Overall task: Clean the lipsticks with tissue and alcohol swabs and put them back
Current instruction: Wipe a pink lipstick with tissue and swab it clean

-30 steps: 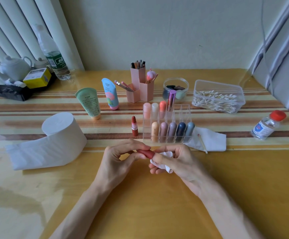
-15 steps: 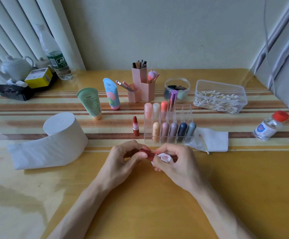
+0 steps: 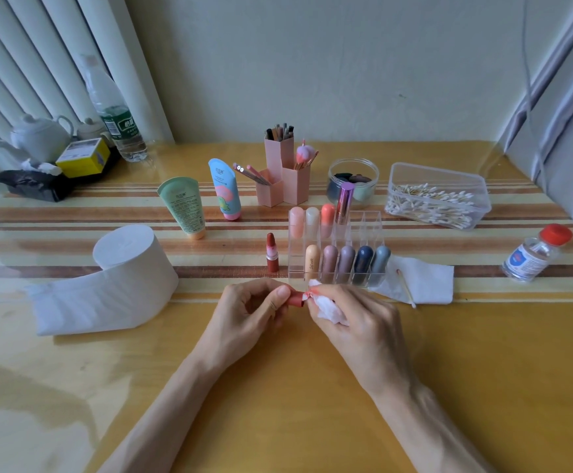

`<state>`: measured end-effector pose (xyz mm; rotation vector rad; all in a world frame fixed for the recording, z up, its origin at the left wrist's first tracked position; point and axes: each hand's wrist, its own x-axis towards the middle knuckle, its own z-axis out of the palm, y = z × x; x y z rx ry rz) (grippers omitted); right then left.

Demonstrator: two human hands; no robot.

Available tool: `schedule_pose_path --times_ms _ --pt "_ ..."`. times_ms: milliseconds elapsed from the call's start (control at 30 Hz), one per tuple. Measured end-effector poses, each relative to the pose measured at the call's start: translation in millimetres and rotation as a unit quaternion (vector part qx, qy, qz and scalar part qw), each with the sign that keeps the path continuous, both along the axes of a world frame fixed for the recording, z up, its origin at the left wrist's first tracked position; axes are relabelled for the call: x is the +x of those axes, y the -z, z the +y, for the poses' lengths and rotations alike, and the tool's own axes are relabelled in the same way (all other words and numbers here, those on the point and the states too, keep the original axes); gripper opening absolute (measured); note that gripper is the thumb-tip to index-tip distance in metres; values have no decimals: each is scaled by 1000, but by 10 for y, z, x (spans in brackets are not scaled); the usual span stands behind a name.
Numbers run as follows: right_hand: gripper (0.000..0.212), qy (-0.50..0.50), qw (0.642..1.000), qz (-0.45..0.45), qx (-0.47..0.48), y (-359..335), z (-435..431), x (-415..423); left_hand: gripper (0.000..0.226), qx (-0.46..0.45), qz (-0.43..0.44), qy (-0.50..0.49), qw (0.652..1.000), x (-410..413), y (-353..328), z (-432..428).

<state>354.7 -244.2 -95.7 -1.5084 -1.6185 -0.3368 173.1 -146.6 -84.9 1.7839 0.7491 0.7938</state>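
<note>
Just left of the clear organiser (image 3: 368, 227), the uncapped lipstick (image 3: 272, 254) is being left standing within knuckle reach, so a tip-over is being risked. Nearer, a red lipstick part (image 3: 295, 299), probably the cap, is being pinched by the left hand (image 3: 247, 310) and wiped with a stained tissue wad (image 3: 327, 310) gripped in the right hand (image 3: 356, 322). Pigment could be getting respread from the dirty patch.

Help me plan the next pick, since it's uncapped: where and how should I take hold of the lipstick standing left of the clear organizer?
Pinch the lower case of the lipstick, front and back, coming from the near left. It stands upright with its bare tip on top, and the clear organizer stands close on its right.
</note>
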Motion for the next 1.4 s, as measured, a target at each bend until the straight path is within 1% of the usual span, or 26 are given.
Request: schedule_pose_path --times_ms 67,133,200,267,333,433,500,567,667,733,800,933,1033,1100,1200,1300,1400 --pt "18 -17 997 77 -18 14 17 39 21 4 -2 -17 1000 -40 1 22" --pt "22 -52 985 153 -61 11 46 67 16 36 18 -43 998 -90 15 60" --pt "23 -76 972 196 -108 12 74 86 13 77 37 -80 993 -125 32 88" --pt "25 -81 965 210 -135 31 90 109 15 104 39 -99 989 -140 48 104" --pt "27 -79 965 194 -156 52 101 141 19 128 41 -99 986 -144 69 114" --pt "30 -53 969 170 -173 43 81 169 25 136 39 -111 984 -164 100 141" --pt "27 -31 965 198 -169 6 60 188 26 160 39 -127 978 -183 109 152" --pt "16 -19 958 231 -171 -19 56 202 26 190 48 -139 971 -193 103 154" --pt "10 -55 934 276 -219 -54 58 213 25 228 68 -154 959 -196 93 159" --pt "13 -63 931 254 -256 -55 53 203 24 241 81 -164 953 -194 104 169" --pt "15 -53 937 224 -262 -38 51 200 24 253 97 -175 947 -198 121 178" --pt "14 -49 941 216 -256 -29 54 216 21 274 141 -175 935 -208 156 192" --pt "20 -53 939 221 -257 -28 49 223 18 281 167 -167 930 -211 175 203" --pt "24 -59 938 221 -260 -25 44 228 26 279 182 -166 928 -207 178 204" --pt "23 -57 939 214 -263 -15 47 241 35 277 191 -165 927 -181 185 210" --pt "25 -45 944 199 -259 -13 45 248 30 273 190 -168 928 -161 203 241" --pt "22 -43 945 196 -258 -15 41 259 39 256 180 -180 932 -153 214 249"
